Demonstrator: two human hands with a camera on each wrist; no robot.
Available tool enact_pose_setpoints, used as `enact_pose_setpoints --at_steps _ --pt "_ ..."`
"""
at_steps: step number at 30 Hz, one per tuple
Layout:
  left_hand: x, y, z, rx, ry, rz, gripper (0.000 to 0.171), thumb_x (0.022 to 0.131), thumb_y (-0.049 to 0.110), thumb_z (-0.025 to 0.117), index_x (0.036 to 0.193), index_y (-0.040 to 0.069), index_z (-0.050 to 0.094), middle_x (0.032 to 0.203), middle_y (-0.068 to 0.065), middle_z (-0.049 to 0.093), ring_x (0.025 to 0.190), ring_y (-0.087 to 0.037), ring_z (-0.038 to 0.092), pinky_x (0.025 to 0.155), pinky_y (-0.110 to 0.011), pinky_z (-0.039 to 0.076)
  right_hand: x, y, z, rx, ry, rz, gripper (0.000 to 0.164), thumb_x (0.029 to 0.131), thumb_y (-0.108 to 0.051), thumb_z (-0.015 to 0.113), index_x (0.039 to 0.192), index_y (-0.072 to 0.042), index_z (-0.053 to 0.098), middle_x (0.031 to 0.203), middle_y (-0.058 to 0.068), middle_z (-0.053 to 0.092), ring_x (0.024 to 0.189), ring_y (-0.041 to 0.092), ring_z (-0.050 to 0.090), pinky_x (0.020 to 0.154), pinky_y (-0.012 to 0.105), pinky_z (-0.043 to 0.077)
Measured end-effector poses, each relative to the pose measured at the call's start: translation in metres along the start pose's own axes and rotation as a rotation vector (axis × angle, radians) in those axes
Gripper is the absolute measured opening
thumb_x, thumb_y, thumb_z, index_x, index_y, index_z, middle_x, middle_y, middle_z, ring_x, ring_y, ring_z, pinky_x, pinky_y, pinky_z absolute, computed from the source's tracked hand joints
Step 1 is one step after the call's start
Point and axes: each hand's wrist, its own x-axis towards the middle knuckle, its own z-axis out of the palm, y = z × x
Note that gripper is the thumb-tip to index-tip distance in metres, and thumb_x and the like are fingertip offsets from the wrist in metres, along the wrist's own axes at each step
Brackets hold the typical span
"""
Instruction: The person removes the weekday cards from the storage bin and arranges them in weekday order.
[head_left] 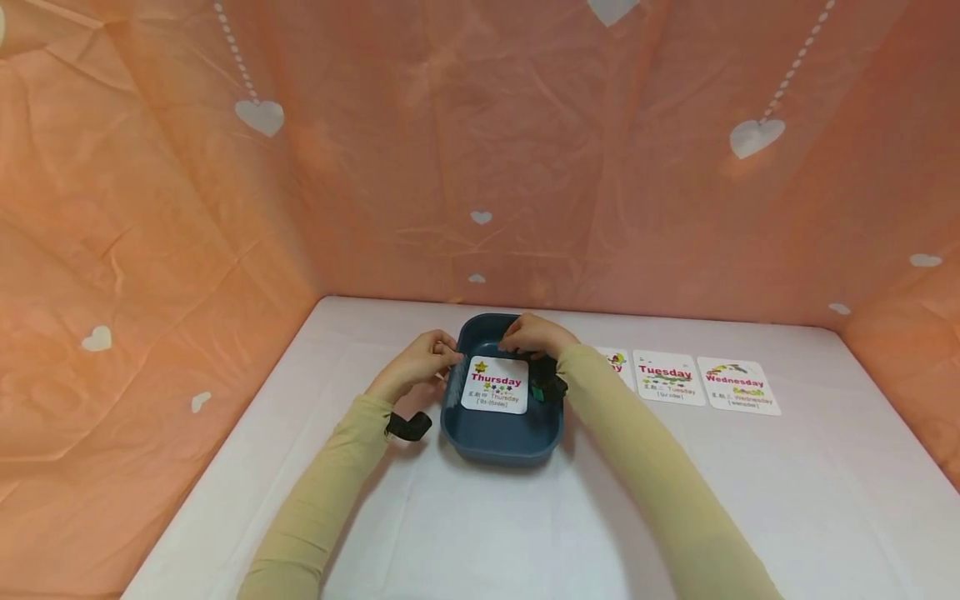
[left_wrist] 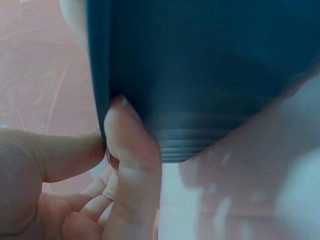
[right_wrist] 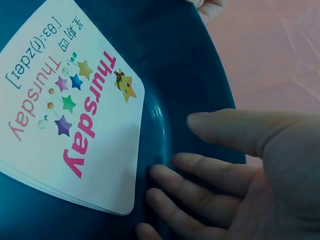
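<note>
A dark blue plastic tray (head_left: 501, 446) stands on the table with a small stack of white cards inside, the Thursday card (head_left: 495, 385) on top. My left hand (head_left: 420, 362) pinches the tray's left rim between thumb and finger, as the left wrist view shows close up on the tray wall (left_wrist: 190, 65). Over the far right part of the tray is my right hand (head_left: 540, 335). In the right wrist view its fingers (right_wrist: 200, 195) are spread and loosely bent beside the Thursday card (right_wrist: 95, 125), apart from it and holding nothing.
Right of the tray, a row of cards lies on the white table (head_left: 480, 533): one partly hidden by the right sleeve (head_left: 617, 360), then a Tuesday card (head_left: 669, 396) and a Wednesday card (head_left: 738, 386). Orange cloth (head_left: 525, 167) with hearts hangs behind and at both sides.
</note>
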Motion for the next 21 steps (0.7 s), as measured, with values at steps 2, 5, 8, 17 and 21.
enact_pose_setpoints --at_steps 2,5,8,17,21 --pt "0.0004 0.0003 0.0004 0.000 0.000 0.001 0.025 0.096 0.011 0.059 0.113 -0.002 0.047 0.084 -0.012 0.057 0.066 -0.018 0.057 0.055 -0.032 0.049 0.0002 0.0007 0.0000 -0.015 -0.007 -0.003 0.036 0.090 -0.021 0.065 0.120 -0.002 0.065 0.115 0.011 0.063 0.103 0.025 0.059 0.082 0.042 0.050" --pt "0.0012 0.0007 0.0005 0.001 0.007 0.003 0.024 0.096 0.012 0.059 0.112 -0.002 0.047 0.083 -0.011 0.056 0.067 -0.019 0.057 0.056 -0.032 0.050 0.0003 0.0009 0.0004 -0.042 -0.013 -0.005 0.035 0.090 -0.019 0.065 0.121 -0.003 0.065 0.118 0.010 0.062 0.100 0.023 0.059 0.081 0.040 0.051" --pt "0.0014 0.0002 0.0004 -0.004 0.011 -0.003 0.023 0.095 0.011 0.059 0.111 -0.001 0.048 0.082 -0.010 0.055 0.066 -0.019 0.057 0.056 -0.032 0.051 -0.0005 0.0002 0.0015 -0.071 -0.025 -0.011 0.035 0.089 -0.016 0.067 0.121 -0.004 0.064 0.120 0.010 0.062 0.099 0.022 0.058 0.082 0.040 0.051" --pt "0.0010 -0.0039 -0.0008 -0.003 0.019 0.001 0.020 0.096 0.010 0.058 0.109 -0.001 0.047 0.084 -0.012 0.057 0.066 -0.019 0.056 0.055 -0.031 0.050 0.0017 -0.0020 0.0068 -0.121 -0.053 -0.014 0.035 0.079 -0.004 0.075 0.114 -0.007 0.068 0.108 0.006 0.063 0.090 0.019 0.053 0.077 0.036 0.050" --pt "0.0005 -0.0044 -0.0012 -0.008 0.018 0.000 0.021 0.096 0.009 0.058 0.109 -0.002 0.046 0.084 -0.012 0.057 0.066 -0.019 0.056 0.056 -0.031 0.050 0.0025 -0.0045 0.0084 -0.128 -0.061 -0.004 0.037 0.075 -0.001 0.078 0.110 -0.006 0.069 0.094 0.004 0.058 0.085 0.017 0.051 0.077 0.034 0.049"
